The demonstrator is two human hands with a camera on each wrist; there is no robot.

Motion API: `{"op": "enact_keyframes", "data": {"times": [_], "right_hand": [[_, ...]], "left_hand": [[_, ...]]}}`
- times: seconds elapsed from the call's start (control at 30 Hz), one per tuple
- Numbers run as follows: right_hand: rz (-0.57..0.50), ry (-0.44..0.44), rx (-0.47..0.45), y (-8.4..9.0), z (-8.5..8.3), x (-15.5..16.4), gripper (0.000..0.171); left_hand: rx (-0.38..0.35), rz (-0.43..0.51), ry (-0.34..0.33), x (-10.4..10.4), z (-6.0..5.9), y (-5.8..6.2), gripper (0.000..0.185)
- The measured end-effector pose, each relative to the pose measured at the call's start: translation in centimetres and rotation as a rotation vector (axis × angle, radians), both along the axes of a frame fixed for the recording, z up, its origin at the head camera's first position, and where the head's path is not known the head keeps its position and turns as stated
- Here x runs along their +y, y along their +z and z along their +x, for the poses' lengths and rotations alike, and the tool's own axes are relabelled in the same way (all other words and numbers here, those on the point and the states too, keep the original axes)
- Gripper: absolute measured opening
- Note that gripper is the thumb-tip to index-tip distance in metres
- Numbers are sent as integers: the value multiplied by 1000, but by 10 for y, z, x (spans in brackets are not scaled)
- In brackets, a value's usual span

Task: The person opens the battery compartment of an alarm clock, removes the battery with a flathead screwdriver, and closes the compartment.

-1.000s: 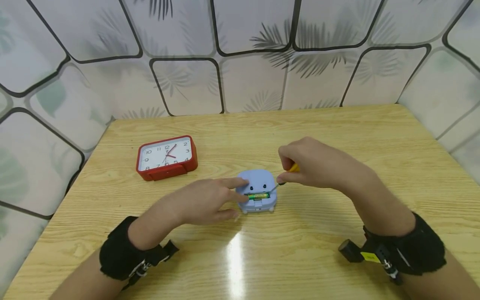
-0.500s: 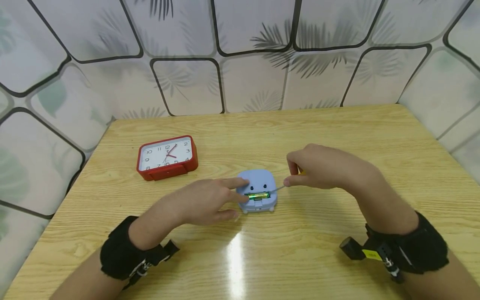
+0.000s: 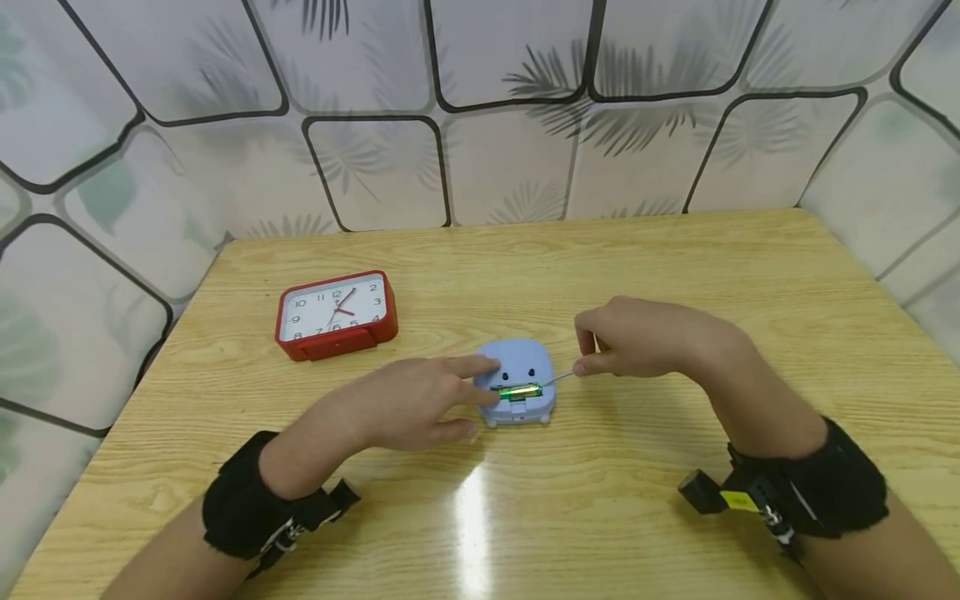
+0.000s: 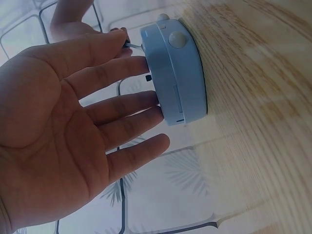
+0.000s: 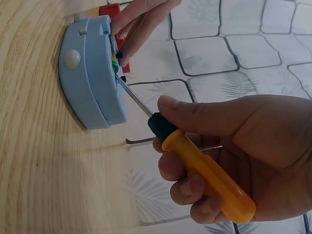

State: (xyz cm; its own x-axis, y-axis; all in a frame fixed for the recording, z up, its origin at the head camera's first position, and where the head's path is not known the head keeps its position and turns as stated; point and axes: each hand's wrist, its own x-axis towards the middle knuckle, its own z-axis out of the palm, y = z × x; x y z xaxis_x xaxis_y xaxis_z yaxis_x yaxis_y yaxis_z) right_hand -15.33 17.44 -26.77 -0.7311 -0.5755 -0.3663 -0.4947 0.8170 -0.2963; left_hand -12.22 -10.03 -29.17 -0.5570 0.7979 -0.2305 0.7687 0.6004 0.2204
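A small light-blue device (image 3: 525, 354) with rounded corners and two white feet lies flat on the table, its battery compartment facing up. One green battery (image 3: 522, 392) sits in that compartment. My left hand (image 3: 416, 402) has its fingers extended, fingertips resting on the left side of the device. In my right hand (image 3: 637, 337) is a screwdriver (image 5: 209, 180) with an orange handle and black collar, gripped between thumb and curled fingers. Its metal shaft (image 5: 138, 100) slants into the compartment at the battery's right end; the tip itself is hidden there.
A red rectangular clock (image 3: 336, 317) with a white dial lies on the wooden table (image 3: 600, 500), left of and behind the device. Patterned panels (image 3: 502, 167) rise at the table's back and sides. Black straps (image 3: 243, 496) with cameras sit on both wrists.
My right hand has shifted slightly right and toward me, and the screwdriver lies at a flatter angle, its orange handle now hidden in the head view. My left hand and the device stay put.
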Motion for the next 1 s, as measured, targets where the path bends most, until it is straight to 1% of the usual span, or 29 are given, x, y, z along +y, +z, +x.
{"op": "enact_keyframes", "data": {"times": [0.1,0.17,0.23,0.33,0.43,0.5,0.6,0.7,0.77,0.87,1.0], "right_hand": [[-31,0,41,2,1,-1,30],[-70,7,77,5,1,-2,38],[-111,20,120,8,3,-2,40],[-195,57,171,12,6,-3,41],[-278,87,229,15,7,-7,46],[-337,100,273,15,8,-10,50],[-442,111,311,13,8,-15,53],[-528,132,318,9,9,-20,50],[-559,147,316,6,8,-22,45],[-553,152,307,3,8,-24,39],[-525,146,284,1,8,-27,40]], "left_hand": [[-1,3,1,0,0,0,38],[-1,5,3,0,0,0,38],[-3,7,5,0,0,0,38],[-4,7,5,0,0,-1,38],[-5,4,8,0,0,-1,38],[-5,4,9,1,0,-1,38],[-10,7,10,0,0,-1,38],[-12,10,8,0,-1,-2,38],[-14,10,8,0,-1,-1,38],[-18,6,9,0,-1,-1,38],[-12,1,8,0,-1,-1,38]]}}
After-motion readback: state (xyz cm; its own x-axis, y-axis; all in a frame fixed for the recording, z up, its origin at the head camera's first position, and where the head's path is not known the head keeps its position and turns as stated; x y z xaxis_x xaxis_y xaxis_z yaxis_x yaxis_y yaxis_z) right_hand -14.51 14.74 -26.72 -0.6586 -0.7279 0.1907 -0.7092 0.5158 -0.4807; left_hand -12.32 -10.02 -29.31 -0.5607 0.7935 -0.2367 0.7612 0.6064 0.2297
